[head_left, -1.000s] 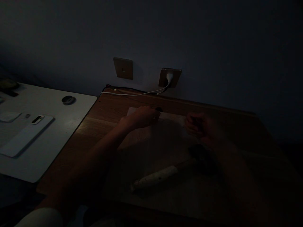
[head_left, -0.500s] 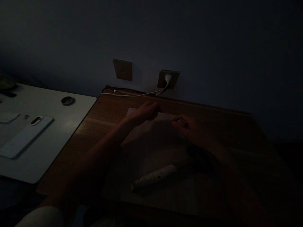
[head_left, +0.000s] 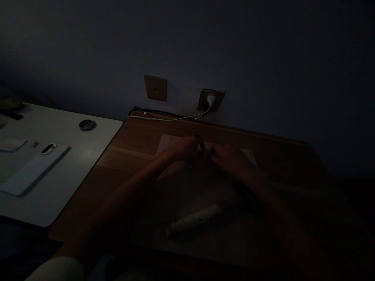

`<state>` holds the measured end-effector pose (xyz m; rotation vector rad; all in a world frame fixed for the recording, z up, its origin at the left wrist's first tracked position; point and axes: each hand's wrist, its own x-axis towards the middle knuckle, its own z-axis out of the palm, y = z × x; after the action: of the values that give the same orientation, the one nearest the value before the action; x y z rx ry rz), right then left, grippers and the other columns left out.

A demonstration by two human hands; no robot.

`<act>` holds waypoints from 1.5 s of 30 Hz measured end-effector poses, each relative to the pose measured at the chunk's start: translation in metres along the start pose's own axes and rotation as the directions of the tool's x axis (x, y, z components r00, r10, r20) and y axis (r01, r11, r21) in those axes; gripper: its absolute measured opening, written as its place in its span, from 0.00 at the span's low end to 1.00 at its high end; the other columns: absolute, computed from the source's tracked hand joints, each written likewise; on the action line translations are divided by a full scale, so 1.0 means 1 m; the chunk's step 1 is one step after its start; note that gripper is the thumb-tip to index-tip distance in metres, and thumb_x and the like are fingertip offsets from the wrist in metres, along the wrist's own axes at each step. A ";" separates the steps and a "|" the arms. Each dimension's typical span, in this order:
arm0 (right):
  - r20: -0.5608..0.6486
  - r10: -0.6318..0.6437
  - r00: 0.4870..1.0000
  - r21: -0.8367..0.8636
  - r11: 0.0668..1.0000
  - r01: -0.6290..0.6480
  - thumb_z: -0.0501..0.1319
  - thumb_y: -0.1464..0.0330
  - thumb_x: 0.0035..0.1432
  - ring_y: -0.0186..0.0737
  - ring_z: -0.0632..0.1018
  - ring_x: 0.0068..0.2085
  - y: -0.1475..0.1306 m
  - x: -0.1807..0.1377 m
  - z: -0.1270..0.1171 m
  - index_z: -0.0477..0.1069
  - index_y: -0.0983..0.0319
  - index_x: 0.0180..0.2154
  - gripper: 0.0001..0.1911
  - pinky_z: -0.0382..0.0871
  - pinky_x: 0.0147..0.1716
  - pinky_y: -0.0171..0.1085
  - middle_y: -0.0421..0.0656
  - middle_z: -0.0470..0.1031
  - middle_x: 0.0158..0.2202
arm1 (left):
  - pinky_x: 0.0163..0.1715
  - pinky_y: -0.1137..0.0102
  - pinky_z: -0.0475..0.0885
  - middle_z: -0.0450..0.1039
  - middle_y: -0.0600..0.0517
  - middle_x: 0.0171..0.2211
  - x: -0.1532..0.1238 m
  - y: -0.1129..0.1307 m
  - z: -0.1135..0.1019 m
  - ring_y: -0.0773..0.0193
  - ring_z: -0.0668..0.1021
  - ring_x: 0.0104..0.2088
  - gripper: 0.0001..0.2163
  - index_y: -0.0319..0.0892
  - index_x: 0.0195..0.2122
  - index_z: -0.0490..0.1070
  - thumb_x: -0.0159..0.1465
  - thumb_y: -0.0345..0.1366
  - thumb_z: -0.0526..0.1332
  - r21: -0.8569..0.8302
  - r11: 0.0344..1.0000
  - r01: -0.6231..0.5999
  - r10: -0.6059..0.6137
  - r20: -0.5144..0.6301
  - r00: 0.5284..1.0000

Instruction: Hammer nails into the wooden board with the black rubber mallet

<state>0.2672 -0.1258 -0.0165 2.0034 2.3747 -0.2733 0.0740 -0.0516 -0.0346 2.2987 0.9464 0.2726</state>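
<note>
The light is very dim. My left hand (head_left: 190,147) is closed with curled fingers, low over the far part of a thin, pale board or sheet (head_left: 168,141). My right hand (head_left: 227,157) is closed too, its fingertips facing the left ones across a small gap. Whatever either hand pinches is too dark and small to make out. Nearer to me on the sheet lies a hammer-like tool (head_left: 195,221) with a pale, wrapped-looking handle. Its dark head end is partly hidden beside my right forearm.
The sheet lies on a brown wooden table (head_left: 117,160). On the left, a white table (head_left: 67,171) holds a pale phone (head_left: 32,171) and a small round dark object (head_left: 87,125). A white cable (head_left: 166,119) runs along the back to a wall socket (head_left: 218,101).
Both hands have come lower and closer together, the left moving slightly right and toward me. More of the sheet's far right corner shows. The view has shifted slightly.
</note>
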 end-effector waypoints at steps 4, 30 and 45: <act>-0.001 -0.032 0.999 0.008 0.999 0.032 0.62 0.70 0.66 0.54 0.84 0.44 0.000 -0.003 -0.006 0.79 0.60 0.45 0.08 0.69 0.38 0.41 0.52 0.85 0.43 | 0.40 0.69 0.73 0.82 0.46 0.40 -0.004 0.004 -0.001 0.57 0.83 0.41 0.12 0.41 0.48 0.83 0.65 0.28 0.64 0.145 0.988 -0.049 0.044 0.033 0.998; -0.111 -0.224 0.968 0.301 0.921 0.247 0.57 0.69 0.65 0.47 0.82 0.43 -0.026 -0.025 -0.065 0.74 0.59 0.46 0.11 0.73 0.43 0.42 0.47 0.83 0.43 | 0.35 0.75 0.74 0.73 0.54 0.32 -0.001 0.058 0.041 0.69 0.76 0.31 0.12 0.41 0.35 0.72 0.76 0.39 0.57 -0.907 -0.316 0.279 -0.010 0.297 0.955; -0.418 -0.070 0.906 0.515 0.803 0.300 0.63 0.62 0.70 0.49 0.84 0.53 0.000 -0.078 -0.059 0.76 0.51 0.53 0.11 0.81 0.52 0.50 0.44 0.82 0.54 | 0.24 0.74 0.59 0.69 0.53 0.29 -0.006 0.066 0.039 0.69 0.69 0.26 0.20 0.41 0.32 0.69 0.75 0.50 0.54 -0.931 0.083 0.356 0.000 0.358 0.934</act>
<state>0.2869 -0.1927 0.0520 2.2015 3.0387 -0.7525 0.1224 -0.1100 -0.0240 0.8180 0.5361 0.3315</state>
